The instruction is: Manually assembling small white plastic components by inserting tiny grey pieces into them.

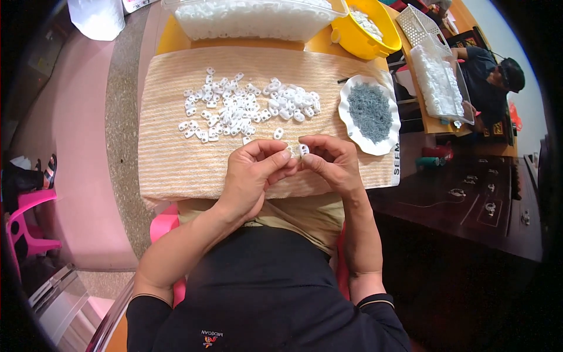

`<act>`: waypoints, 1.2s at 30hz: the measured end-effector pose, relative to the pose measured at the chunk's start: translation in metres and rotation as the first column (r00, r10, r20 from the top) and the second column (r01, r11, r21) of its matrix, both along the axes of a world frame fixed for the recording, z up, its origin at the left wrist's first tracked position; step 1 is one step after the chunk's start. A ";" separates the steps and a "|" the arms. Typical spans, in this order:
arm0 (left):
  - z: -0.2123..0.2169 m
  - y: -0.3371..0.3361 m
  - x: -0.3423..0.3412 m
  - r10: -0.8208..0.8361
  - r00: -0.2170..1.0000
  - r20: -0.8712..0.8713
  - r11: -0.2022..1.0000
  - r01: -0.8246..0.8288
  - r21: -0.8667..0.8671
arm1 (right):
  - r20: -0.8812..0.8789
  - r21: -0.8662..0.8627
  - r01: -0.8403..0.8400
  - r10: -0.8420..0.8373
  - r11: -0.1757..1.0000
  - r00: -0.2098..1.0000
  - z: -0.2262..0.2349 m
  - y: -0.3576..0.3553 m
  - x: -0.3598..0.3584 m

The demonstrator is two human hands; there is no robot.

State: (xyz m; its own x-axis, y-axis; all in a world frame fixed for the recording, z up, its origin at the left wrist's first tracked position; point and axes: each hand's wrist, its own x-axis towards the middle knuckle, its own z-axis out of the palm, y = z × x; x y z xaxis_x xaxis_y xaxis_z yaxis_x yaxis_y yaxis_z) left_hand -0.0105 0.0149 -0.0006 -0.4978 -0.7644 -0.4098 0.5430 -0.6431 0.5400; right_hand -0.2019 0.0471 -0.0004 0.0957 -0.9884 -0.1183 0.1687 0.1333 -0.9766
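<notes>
Over the near part of a striped cloth (170, 170), my two hands meet in front of me. My right hand (335, 164) pinches a small white plastic piece with holes (304, 150) between thumb and forefinger. The thumb and forefinger of my left hand (253, 171) are pressed together right beside it; what they hold is too small to make out. Beyond my hands lies a loose spread of white two-hole pieces (234, 111), with a tighter heap of rounded white pieces (293, 101) to its right. One single white piece (278, 134) lies just past my fingers.
A scalloped white dish (347, 124) of small grey parts sits at the right. Behind the cloth stand a clear bin (252, 30) of white pieces and a yellow basin (387, 48). Farther right, a person (489, 82) sits by another bin (437, 82). A pink chair (32, 217) stands left.
</notes>
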 end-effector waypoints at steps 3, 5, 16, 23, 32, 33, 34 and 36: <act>0.000 -0.001 0.001 0.008 1.000 0.000 1.000 -0.008 0.006 | -0.026 -0.029 -0.042 0.041 0.999 0.999 -0.003 -0.001 -0.002; -0.001 -0.001 0.001 0.001 1.000 0.008 1.000 -0.001 -0.002 | -0.017 -0.023 -0.040 0.039 0.999 0.999 -0.003 -0.001 -0.002; -0.002 -0.002 0.001 -0.020 1.000 0.017 1.000 0.020 0.011 | 0.020 -0.009 0.004 -0.004 1.000 1.000 0.004 -0.002 0.002; -0.003 -0.002 0.001 -0.022 1.000 0.022 1.000 0.022 0.005 | -0.013 0.005 0.008 -0.008 1.000 1.000 0.002 -0.001 0.001; -0.002 -0.002 0.000 -0.019 0.999 0.028 1.000 0.019 0.006 | -0.096 -0.010 0.032 -0.032 0.999 0.995 0.003 -0.001 0.003; -0.003 -0.002 0.000 -0.020 0.999 0.028 1.000 0.020 0.007 | -0.083 -0.009 0.053 -0.053 0.999 0.995 0.004 -0.001 0.005; -0.003 -0.002 0.000 -0.020 0.999 0.027 1.000 0.020 0.007 | -0.084 -0.009 0.054 -0.054 0.999 0.995 0.004 -0.001 0.004; -0.003 -0.001 0.001 -0.017 0.999 0.028 1.000 0.017 0.008 | -0.101 -0.006 0.045 -0.045 0.999 0.994 0.004 -0.002 0.004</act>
